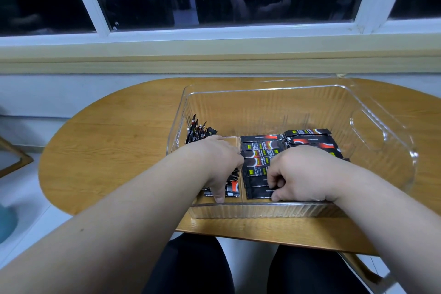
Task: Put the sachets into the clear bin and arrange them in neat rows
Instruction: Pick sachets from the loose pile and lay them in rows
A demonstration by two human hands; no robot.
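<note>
A clear ribbed plastic bin (372,126) stands on the wooden table. Black sachets with red and white print lie inside it: a flat row in the middle (259,150), another row at the right (310,137), and several standing on edge against the left wall (198,132). Both my hands are inside the bin near its front wall. My left hand (218,162) reaches down onto sachets at the front left, fingers pointing down and touching them. My right hand (298,174) has its fingers curled on the front sachets of the middle row.
The oval wooden table (114,141) sits against a wall under a dark window with white frames. The bin's far half holds no sachets. My dark-clothed knees show below the table's front edge. A teal object lies at the far left on the floor.
</note>
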